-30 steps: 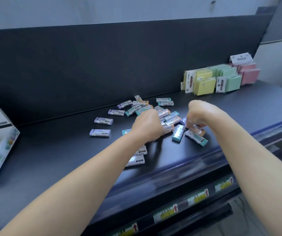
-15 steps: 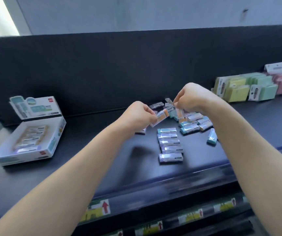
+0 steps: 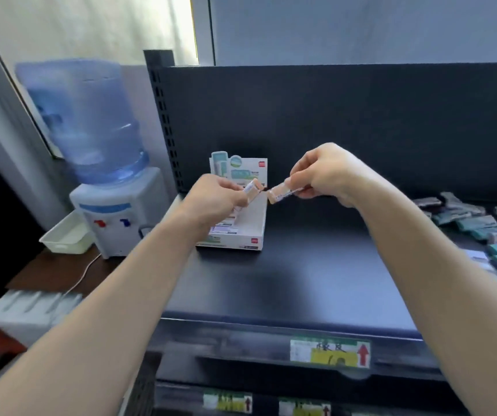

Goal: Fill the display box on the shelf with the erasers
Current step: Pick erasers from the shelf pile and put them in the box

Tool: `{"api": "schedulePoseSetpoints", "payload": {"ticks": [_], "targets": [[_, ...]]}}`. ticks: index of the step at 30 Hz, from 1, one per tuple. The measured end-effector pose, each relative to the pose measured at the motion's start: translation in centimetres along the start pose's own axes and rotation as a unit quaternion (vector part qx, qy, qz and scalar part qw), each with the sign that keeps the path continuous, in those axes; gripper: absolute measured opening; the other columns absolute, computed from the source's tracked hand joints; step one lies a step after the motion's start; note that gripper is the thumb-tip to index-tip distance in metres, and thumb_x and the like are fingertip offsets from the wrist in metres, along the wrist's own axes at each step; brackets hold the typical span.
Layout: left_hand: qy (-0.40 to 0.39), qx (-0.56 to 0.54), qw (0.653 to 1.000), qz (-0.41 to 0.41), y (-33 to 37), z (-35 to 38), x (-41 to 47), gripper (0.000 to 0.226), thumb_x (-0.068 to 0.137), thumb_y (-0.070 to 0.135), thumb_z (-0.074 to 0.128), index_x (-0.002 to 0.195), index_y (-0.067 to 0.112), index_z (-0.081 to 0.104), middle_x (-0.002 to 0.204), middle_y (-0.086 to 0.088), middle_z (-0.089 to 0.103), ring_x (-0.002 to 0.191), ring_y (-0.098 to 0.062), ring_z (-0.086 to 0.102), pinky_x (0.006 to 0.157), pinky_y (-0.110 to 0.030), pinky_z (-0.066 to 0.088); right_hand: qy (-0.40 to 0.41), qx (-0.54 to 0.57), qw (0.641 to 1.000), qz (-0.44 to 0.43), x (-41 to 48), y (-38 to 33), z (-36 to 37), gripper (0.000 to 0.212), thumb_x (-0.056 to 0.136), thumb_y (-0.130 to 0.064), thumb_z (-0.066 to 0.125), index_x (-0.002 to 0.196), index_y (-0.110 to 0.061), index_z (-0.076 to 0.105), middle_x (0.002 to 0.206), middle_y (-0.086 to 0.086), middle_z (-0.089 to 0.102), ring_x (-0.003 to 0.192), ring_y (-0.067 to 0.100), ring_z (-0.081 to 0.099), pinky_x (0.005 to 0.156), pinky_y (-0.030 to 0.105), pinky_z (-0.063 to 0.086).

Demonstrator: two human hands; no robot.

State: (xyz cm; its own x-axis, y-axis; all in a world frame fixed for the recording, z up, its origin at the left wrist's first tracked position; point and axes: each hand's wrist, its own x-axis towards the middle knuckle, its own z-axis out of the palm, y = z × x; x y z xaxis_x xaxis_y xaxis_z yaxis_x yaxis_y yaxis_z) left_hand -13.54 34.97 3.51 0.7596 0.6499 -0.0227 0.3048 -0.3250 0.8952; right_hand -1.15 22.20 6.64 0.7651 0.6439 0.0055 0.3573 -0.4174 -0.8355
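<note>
Pinching one orange eraser each, the left hand (image 3: 217, 197) and right hand (image 3: 325, 172) hover above the display box (image 3: 241, 235)

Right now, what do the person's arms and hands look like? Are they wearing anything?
The left arm and right arm are bare right to the picture's edge, no sleeves. The left hand and right hand are bare too: no gloves, rings, watch or bracelet that I can see.

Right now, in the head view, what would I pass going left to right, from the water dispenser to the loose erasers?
Water dispenser → display box → right hand pinching an eraser → loose erasers.
</note>
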Motion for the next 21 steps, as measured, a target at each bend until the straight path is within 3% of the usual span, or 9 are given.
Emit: {"api": "schedulePoseSetpoints", "payload": {"ticks": [3,6,9,12,16,19,21], "targets": [[0.025,-0.015,0.999,-0.016,-1.6,-3.2,0.0,0.007,0.08,0.0,0.062,0.082,0.006,0.065,0.067,-0.001,0.056,0.058,-0.01,0.047,0.045,-0.018,0.038,-0.033,0.01,0.999,0.004,0.7,-1.9,3.3,0.018,0.074,0.003,0.074,0.071,-0.005,0.059,0.077,0.01,0.063,0.071,0.022,0.064,0.071,0.031,0.06],[0.022,-0.039,0.999,-0.028,-3.2,-5.4,0.1,0.011,0.081,-0.007,0.058,0.084,0.004,0.056,0.067,-0.007,0.056,0.054,-0.012,0.049,0.035,-0.01,0.038,-0.06,-0.018,0.998,0.019,1.3,-3.0,6.2,0.022,0.08,0.012,0.064,0.069,-0.005,0.058,0.081,0.012,0.059,0.068,0.021,0.06,0.068,0.031,0.059],[0.008,-0.054,0.998,-0.026,-4.4,-6.3,0.5,0.022,0.077,-0.01,0.06,0.087,0.008,0.052,0.086,-0.018,0.06,0.062,-0.016,0.056,0.039,-0.011,0.045,-0.071,-0.058,0.995,0.039,1.5,-3.0,8.2,0.022,0.083,0.012,0.059,0.071,-0.006,0.062,0.074,0.008,0.058,0.071,0.022,0.061,0.075,0.034,0.059],[-0.001,-0.069,0.997,-0.029,-5.3,-6.3,1.0,0.031,0.077,-0.01,0.065,0.096,0.011,0.05,0.101,-0.018,0.057,0.072,-0.021,0.061,0.044,-0.015,0.05,-0.061,-0.114,0.991,0.032,1.4,-2.5,9.0,0.015,0.083,0.006,0.062,0.078,-0.007,0.068,0.073,0.004,0.06,0.081,0.023,0.062,0.083,0.035,0.057],[-0.01,-0.062,0.998,-0.016,-5.6,-6.0,1.4,0.022,0.079,-0.009,0.066,0.077,0.01,0.055,0.078,-0.01,0.058,0.061,-0.017,0.06,0.049,-0.018,0.053,-0.076,-0.184,0.98,0.015,1.4,-2.0,9.6,0.014,0.082,-0.003,0.068,0.093,-0.011,0.074,0.081,0.0,0.063,0.087,0.018,0.057,0.075,0.026,0.044],[-0.001,-0.043,0.999,-0.024,-5.7,-5.7,1.5,0.021,0.075,-0.006,0.072,0.077,0.007,0.056,0.07,-0.007,0.057,0.057,-0.014,0.055,0.042,-0.013,0.045,-0.112,-0.21,0.971,0.015,2.0,-1.7,9.8,0.013,0.081,-0.004,0.07,0.093,-0.007,0.074,0.073,0.0,0.063,0.069,0.012,0.056,0.063,0.023,0.045],[0.01,-0.014,0.999,-0.027,-5.8,-5.6,1.6,0.023,0.071,-0.001,0.077,0.078,0.008,0.057,0.07,-0.005,0.057,0.06,-0.013,0.05,0.045,-0.016,0.042,-0.141,-0.219,0.965,0.021,2.6,-1.7,9.9,0.011,0.081,-0.004,0.071,0.092,-0.003,0.073,0.065,0.0,0.061,0.059,0.01,0.055,0.062,0.021,0.049]]}}
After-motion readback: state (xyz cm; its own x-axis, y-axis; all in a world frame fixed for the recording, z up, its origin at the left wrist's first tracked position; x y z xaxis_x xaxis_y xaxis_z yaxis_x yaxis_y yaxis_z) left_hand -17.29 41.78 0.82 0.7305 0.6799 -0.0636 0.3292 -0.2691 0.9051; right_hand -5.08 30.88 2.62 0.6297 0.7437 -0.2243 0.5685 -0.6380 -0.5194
